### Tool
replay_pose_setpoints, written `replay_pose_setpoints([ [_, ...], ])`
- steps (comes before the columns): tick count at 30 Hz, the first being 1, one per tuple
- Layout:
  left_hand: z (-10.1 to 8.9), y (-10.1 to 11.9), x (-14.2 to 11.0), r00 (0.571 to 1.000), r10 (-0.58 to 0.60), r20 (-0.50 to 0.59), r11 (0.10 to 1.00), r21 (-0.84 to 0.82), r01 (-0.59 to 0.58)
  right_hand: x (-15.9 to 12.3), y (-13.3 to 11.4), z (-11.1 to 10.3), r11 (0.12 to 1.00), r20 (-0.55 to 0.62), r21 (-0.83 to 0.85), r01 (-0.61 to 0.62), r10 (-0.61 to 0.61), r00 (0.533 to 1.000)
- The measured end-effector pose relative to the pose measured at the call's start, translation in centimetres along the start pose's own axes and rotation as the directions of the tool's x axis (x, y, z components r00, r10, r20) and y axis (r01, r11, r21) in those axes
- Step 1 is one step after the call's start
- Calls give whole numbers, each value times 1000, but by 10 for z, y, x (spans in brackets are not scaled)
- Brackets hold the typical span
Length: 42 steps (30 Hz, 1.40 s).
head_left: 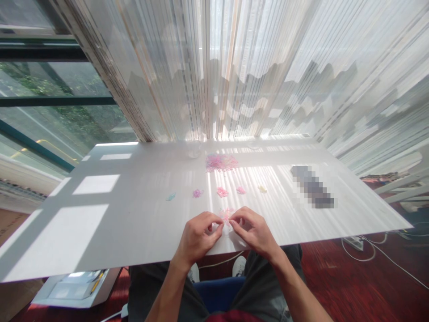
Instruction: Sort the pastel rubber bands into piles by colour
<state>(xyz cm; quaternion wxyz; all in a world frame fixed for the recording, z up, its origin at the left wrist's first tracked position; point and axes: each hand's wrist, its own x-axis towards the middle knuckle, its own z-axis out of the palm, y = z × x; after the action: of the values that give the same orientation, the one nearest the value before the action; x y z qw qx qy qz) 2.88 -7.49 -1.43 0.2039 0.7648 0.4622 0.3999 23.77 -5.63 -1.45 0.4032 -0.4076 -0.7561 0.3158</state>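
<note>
Close to the table's near edge, my left hand [202, 233] and my right hand [252, 230] face each other, a small gap between them. On each, thumb and forefinger are pinched together; whatever is between the fingertips is too small to make out. Just beyond the fingertips lies a loose pinkish pile [228, 214] of thin strands that look like small elastic bands. Farther back sits a row of little heaps: a teal heap [171, 197], a purple heap [197, 193], a red-pink heap [221, 192], a pink heap [241, 190] and a pale yellow heap [262, 189].
Behind the row, a larger mixed pink pile [221, 162] lies on the white table [144, 214]. A clear round container [194, 149] stands near the back edge, with a clear disc [254, 145] to its right. A blurred-out dark object [313, 187] rests at the right. Sheer curtains [234, 67] hang behind.
</note>
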Motion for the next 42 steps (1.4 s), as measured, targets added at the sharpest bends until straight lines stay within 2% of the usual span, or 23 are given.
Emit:
replay_pose_setpoints([
  [13, 0, 0, 0, 1000, 0, -21, 1000, -14, 0, 2, 0, -1, 999, -10, 29, -38, 38, 999],
  [17, 0, -1, -1, 1000, -2, -22, 1000, -13, 2, 3, -3, -3, 996, -58, 66, -58, 62, 996],
  [20, 0, -1, -1, 1000, -5, -17, 1000, -14, 5, 5, -3, -14, 996, -112, 59, -74, 80, 990],
  [22, -1, -1, 0, 1000, -4, -16, 1000, -13, 4, 8, 4, -30, 996, -140, 1, -87, 86, 986],
  [24, -1, 0, 0, 1000, 3, -23, 1000, -6, -3, 14, 15, -50, 986, -228, -78, -147, 126, 966],
  [27, -1, 1, 1, 999, 16, -36, 1000, 10, -15, 26, 38, -80, 932, -333, -199, -302, 225, 916],
  [30, -1, 2, 2, 999, 15, -44, 1000, 14, -14, 35, 57, -99, 914, -361, -232, -333, 237, 902],
  [34, -2, 2, 2, 999, 10, -46, 1000, 15, -10, 39, 68, -104, 894, -366, -265, -360, 252, 896],
  [42, -2, 3, 4, 999, 8, -41, 1000, 26, -7, 36, 76, -94, 881, -374, -298, -368, 247, 894],
])
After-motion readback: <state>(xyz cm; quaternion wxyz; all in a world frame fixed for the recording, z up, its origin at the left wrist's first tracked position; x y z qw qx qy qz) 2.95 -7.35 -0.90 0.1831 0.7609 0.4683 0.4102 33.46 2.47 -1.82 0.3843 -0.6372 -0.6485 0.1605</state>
